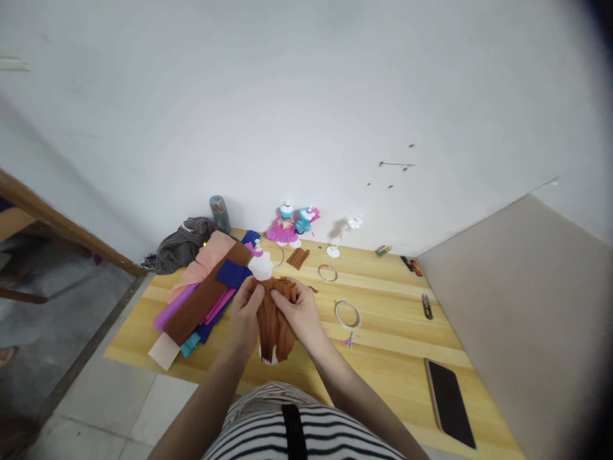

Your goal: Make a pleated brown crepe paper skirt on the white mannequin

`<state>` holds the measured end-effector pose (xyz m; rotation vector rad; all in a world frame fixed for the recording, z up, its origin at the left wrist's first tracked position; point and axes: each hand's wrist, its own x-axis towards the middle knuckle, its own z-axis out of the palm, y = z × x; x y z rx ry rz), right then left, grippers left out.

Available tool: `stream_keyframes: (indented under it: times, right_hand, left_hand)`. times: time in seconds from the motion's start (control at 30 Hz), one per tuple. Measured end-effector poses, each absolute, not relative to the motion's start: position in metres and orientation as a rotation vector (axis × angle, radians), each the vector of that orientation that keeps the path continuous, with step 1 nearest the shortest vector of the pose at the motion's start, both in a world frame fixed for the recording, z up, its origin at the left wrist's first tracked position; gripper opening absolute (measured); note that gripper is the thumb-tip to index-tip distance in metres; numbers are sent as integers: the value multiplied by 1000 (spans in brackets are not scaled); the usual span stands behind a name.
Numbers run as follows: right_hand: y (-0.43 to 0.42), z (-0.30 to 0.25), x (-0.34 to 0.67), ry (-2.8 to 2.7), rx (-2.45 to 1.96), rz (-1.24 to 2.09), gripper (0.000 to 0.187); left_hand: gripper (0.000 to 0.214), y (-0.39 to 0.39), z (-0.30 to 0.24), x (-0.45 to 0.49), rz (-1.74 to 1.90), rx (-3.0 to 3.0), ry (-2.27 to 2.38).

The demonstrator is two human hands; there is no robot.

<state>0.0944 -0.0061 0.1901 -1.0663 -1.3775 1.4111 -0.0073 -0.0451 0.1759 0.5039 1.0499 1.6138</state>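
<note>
I hold a strip of brown paper in front of me, just above the near edge of a yellow wooden table, roughly midway along it. The paper is matt and crinkled, gathered at the top into uneven folds that fall like a short skirt, with a ragged lower edge. It hangs against a small white figure: a scalloped white shape and a magenta band show above the folds, and a bit of white peeks out below the hem (whether the paper goes all the way round, I cannot tell).

My left hand pinches the top left edge of the paper between thumb and fingers. My right hand pinches the bunched folds at the top right, thumb flat on the front, fingers mostly hidden behind.

To the left lies a heap of strips in peach, brown, purple, magenta and blue, beside a striped cloth and a flask. Beyond my hands, near the wall, stand two dressed dolls in magenta and turquoise, and a bare white stand. Two rings, snips and a phone lie to the right.
</note>
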Motion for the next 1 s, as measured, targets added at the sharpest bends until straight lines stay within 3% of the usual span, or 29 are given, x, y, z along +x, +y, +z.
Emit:
stream_keyframes:
  times: [0.27, 0.6, 1.0]
  right_hand:
    - [-5, 193, 94, -1381, -1134, 1274, 19]
    - [-1, 185, 96, -1265, -1065, 1415, 19]
    - [2, 182, 102, -1328, -1106, 1318, 20]
  left_hand:
    - [26, -46, 176, -5, 1619, 604, 1134]
    - [27, -43, 181, -6, 1542, 515, 1037]
    - [34, -35, 186, -8, 1483, 477, 926]
